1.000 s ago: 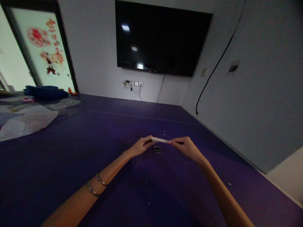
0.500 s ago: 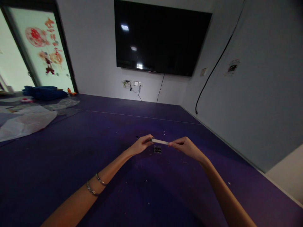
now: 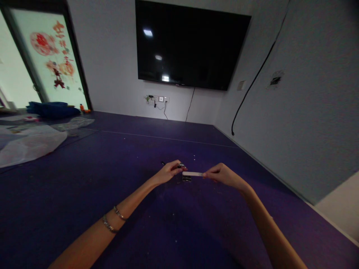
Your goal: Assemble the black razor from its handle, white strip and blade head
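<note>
My left hand (image 3: 168,172) is closed, its fingertips round a small dark, shiny piece (image 3: 181,165) whose kind I cannot make out. Pinched by one end in my right hand (image 3: 220,174) is a thin, flat white strip (image 3: 193,174), which points left towards that piece. A gap separates the strip's free end from the dark piece. Under the strip, a small dark case-like thing (image 3: 186,179) rests on the purple surface (image 3: 157,231), partly covered from view. Just behind my left hand, the tip of a thin black object (image 3: 163,163) shows.
Small white bits (image 3: 194,157) are scattered about the surface. To the left lie a clear plastic sheet (image 3: 36,145) and a blue cloth-like bundle (image 3: 53,110). A black cable (image 3: 254,80) hangs along the right wall, and a television (image 3: 190,45) is mounted ahead.
My right hand has drawn the white strip slightly right and down, off the dark piece it was against. The left hand has stayed nearly in place.
</note>
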`<move>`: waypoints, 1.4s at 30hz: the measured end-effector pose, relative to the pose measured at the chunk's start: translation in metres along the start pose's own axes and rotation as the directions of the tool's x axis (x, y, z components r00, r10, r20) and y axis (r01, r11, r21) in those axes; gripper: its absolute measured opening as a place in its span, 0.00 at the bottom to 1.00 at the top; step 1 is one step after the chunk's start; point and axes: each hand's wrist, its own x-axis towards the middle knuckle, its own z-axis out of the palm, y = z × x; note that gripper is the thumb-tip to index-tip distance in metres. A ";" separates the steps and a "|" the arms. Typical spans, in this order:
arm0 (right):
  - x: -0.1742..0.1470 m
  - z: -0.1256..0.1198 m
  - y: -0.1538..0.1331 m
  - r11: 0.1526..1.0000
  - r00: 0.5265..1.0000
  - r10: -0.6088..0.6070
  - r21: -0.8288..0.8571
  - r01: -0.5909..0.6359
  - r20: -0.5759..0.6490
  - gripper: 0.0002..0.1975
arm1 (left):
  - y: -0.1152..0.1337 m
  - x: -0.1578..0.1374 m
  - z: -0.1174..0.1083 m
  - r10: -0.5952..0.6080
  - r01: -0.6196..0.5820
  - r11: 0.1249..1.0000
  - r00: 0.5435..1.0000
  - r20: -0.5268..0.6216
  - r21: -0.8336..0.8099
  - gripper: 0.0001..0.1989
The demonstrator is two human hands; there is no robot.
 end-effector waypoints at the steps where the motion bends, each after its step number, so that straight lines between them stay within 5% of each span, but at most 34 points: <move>1: -0.001 -0.001 -0.001 1.000 1.000 -0.009 -0.004 0.009 0.009 0.22 | 0.000 0.000 0.000 -0.026 0.026 0.999 1.000 -0.008 -0.038 0.07; 8: 0.001 -0.005 -0.005 1.000 0.987 -0.018 0.006 0.019 -0.157 0.20 | 0.014 0.000 -0.001 -0.396 0.389 0.897 0.918 0.013 -0.210 0.09; 13: 0.018 0.001 0.000 0.998 0.967 -0.057 -0.041 0.048 -0.249 0.20 | 0.030 -0.002 0.005 -0.528 0.531 0.803 0.844 0.089 -0.272 0.09; 24: 0.054 0.018 0.011 0.997 0.969 -0.071 -0.019 0.068 -0.238 0.19 | 0.034 0.003 0.006 -0.641 0.608 0.607 0.755 0.138 -0.512 0.06; 28: 0.057 0.023 0.015 0.996 0.976 -0.090 -0.017 0.088 -0.197 0.20 | 0.030 0.001 0.006 -0.660 0.640 0.600 0.735 0.155 -0.480 0.06; 34: 0.059 0.025 0.021 0.999 0.981 -0.046 -0.029 0.042 -0.187 0.20 | 0.015 0.000 0.005 -0.605 0.624 0.611 0.765 0.222 -0.487 0.10; 42: 0.060 0.024 0.025 0.999 0.982 -0.051 -0.024 0.047 -0.182 0.20 | 0.021 0.000 0.007 -0.655 0.654 0.611 0.734 0.178 -0.447 0.06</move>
